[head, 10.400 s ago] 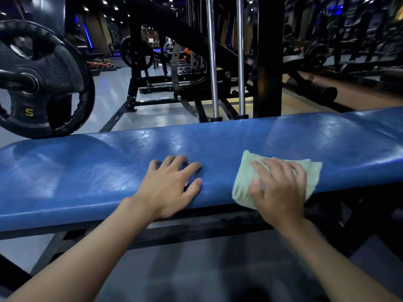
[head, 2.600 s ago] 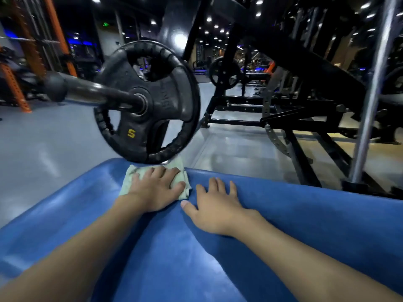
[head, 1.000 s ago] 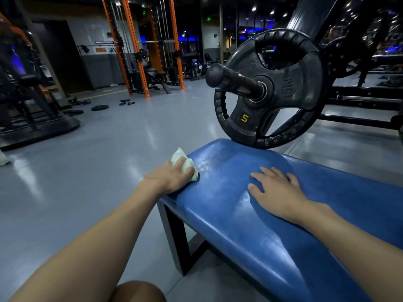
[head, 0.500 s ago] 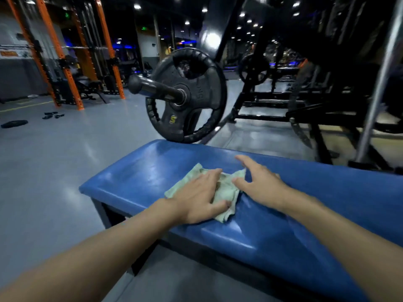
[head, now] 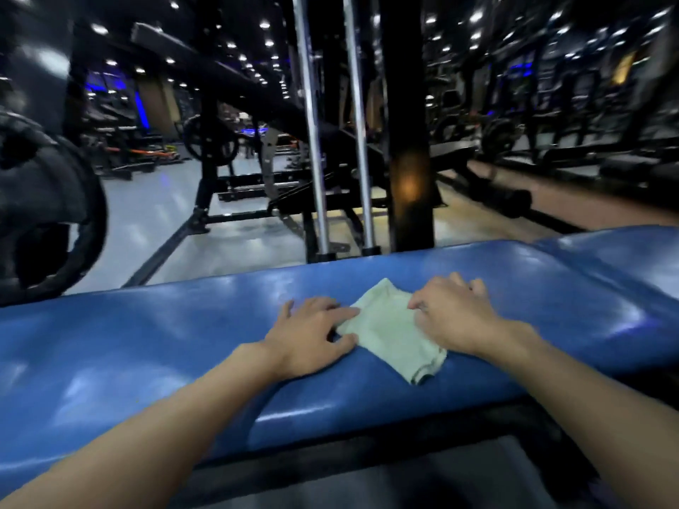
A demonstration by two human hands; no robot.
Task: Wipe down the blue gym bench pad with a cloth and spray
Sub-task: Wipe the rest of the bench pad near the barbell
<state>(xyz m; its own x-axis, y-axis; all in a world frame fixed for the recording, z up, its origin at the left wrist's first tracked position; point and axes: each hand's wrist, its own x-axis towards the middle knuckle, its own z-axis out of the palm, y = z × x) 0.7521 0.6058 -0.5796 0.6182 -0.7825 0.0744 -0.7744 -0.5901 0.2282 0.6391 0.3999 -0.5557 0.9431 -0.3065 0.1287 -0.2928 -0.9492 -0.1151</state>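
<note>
Pale green cloth lying flat on the blue bench pad, near its front edge. Left hand flat on the pad, fingers spread, fingertips touching the cloth's left edge. Right hand on the cloth's right side, fingers bent (blur hides whether they grip it). Behind: black weight plate at left, chrome rods, black upright.

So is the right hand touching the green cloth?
Touching. In the head view the right hand lies over the right edge of the cloth on the bench pad.
</note>
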